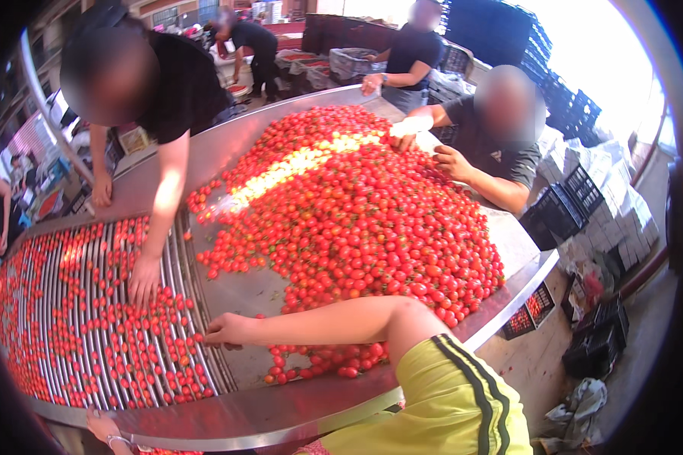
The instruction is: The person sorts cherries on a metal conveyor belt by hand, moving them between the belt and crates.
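My right hand (230, 331) hovers at the seam between a metal chute and a roller conveyor (105, 267), its fingers bent downward. Small red tomatoes lie near the fingertips; whether any is in the grasp is hidden. My left hand (102, 425), with a bracelet at the wrist, touches the metal side rim (171, 424) of the conveyor. How far its fingers close around the rim cannot be seen. A large heap of red cherry tomatoes (370, 227), some with green stems, covers most of the chute floor (245, 296). Spread-out tomatoes line the rollers.
Opposite me, a co-worker's hand (146, 278) reaches onto the rollers. Another person's hands (452, 163) work at the heap's far right. Black plastic crates (555, 216) and a crate of tomatoes (529, 311) stand on the floor at right. More people and lined bins (350, 61) are behind.
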Demonstrator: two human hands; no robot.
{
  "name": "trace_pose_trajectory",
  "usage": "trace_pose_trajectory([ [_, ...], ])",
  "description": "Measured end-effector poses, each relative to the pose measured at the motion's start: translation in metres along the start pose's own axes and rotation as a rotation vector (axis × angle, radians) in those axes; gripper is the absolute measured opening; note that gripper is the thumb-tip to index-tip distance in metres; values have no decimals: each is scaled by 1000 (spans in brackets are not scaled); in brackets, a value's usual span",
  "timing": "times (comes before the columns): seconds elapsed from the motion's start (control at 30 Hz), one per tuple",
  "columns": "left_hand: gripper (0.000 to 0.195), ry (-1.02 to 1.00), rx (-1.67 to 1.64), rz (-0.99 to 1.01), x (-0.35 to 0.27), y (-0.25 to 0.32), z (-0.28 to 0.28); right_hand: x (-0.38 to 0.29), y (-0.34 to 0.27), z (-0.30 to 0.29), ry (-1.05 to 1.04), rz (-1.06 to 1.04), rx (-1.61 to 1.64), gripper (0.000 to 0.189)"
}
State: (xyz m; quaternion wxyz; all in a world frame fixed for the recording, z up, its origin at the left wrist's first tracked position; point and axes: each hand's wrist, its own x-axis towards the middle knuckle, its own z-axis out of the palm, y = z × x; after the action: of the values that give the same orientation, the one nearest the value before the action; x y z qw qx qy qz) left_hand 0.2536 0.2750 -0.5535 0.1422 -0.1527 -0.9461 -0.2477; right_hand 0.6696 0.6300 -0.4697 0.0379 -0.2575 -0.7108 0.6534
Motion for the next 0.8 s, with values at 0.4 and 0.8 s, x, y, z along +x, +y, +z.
trace_pose_trajectory([
  [0.4, 30, -186, -107, 284, -235, 111, -80, -292, 43, -107, 337, 117, 353, 27],
  [0.8, 35, -560, -88, 366, -322, 155, -53, -309, 41, -115, 369, -125, 112, 45],
])
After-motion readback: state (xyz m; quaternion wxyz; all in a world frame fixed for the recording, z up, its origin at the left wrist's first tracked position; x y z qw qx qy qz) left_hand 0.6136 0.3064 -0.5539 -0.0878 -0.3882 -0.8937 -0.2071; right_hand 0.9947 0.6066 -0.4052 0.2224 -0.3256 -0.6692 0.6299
